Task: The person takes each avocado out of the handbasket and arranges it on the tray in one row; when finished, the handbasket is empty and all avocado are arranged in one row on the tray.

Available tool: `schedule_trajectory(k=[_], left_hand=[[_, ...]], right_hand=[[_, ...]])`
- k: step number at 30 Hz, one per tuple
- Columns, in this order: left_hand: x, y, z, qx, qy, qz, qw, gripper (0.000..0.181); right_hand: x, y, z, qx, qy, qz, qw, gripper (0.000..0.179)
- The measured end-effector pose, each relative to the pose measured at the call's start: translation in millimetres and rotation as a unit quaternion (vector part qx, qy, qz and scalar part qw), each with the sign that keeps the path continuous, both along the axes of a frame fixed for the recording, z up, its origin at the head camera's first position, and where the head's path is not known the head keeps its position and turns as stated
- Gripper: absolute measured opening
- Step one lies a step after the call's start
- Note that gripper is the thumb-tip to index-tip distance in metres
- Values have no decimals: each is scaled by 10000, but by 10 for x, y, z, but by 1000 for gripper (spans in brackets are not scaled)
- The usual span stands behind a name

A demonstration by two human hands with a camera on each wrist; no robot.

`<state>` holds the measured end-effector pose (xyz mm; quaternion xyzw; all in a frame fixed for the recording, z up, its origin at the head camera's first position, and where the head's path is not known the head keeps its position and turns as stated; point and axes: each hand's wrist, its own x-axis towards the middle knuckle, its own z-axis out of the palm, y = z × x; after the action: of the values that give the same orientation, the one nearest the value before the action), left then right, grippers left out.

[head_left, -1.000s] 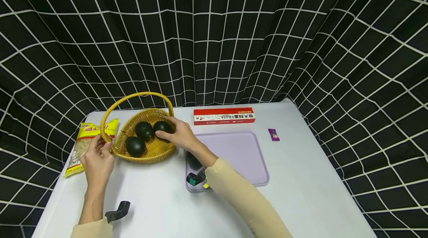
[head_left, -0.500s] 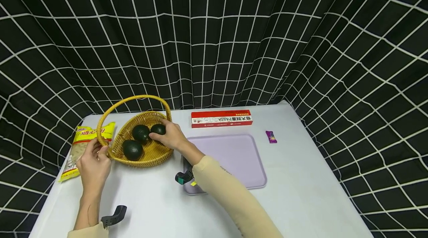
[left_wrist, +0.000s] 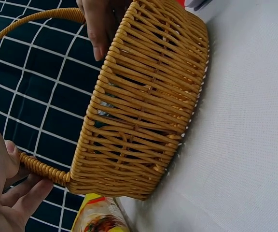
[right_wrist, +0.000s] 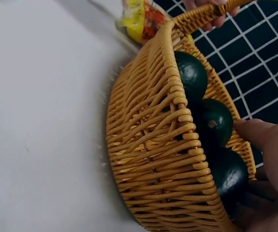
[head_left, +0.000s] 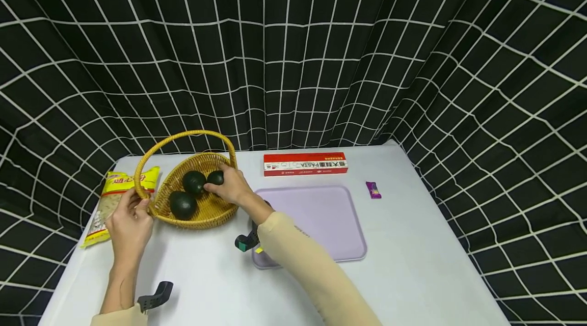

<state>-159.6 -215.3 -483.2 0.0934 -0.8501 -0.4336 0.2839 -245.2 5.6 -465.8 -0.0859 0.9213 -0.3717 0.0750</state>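
A yellow wicker basket (head_left: 202, 221) stands on the left of the table with dark green avocados inside: a front one (head_left: 183, 205), a back one (head_left: 194, 182) and a right one (head_left: 215, 178). My left hand (head_left: 130, 224) pinches the near end of the basket's arched handle (head_left: 139, 175), also seen in the left wrist view. Reaching over the right rim, my right hand (head_left: 234, 186) curls round the right avocado. In the right wrist view its thumb tip lies against the middle avocado (right_wrist: 214, 122), while its other fingers are partly hidden behind the lower avocado (right_wrist: 227, 175).
A lilac tray (head_left: 325, 224) lies right of the basket, partly covered by the right sleeve. Behind it is a red pasta box (head_left: 305, 164); farther right, a small purple packet (head_left: 373, 190). A yellow food bag (head_left: 107, 204) lies left of the basket. A gridded black curtain surrounds the table.
The right hand has shifted slightly left over the right avocado, covering more of it, and its forearm has swung left. The left hand keeps its hold on the handle. The view has shifted slightly.
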Motion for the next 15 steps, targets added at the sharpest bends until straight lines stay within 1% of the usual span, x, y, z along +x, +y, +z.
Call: schedule_trajectory(k=[4,9,15], left_hand=[[-10,0,9,-35,-40,11,10000,34],[-2,-3,5,-23,-162,59,9998,34],[2,1,1,-11,-113,27,9999,35]], right_hand=[[-2,-24,-16,132,26,-85,9999,76],[16,-54,-29,516,24,-131,9986,74],[14,-87,-52,880,147,-72,9960,69]])
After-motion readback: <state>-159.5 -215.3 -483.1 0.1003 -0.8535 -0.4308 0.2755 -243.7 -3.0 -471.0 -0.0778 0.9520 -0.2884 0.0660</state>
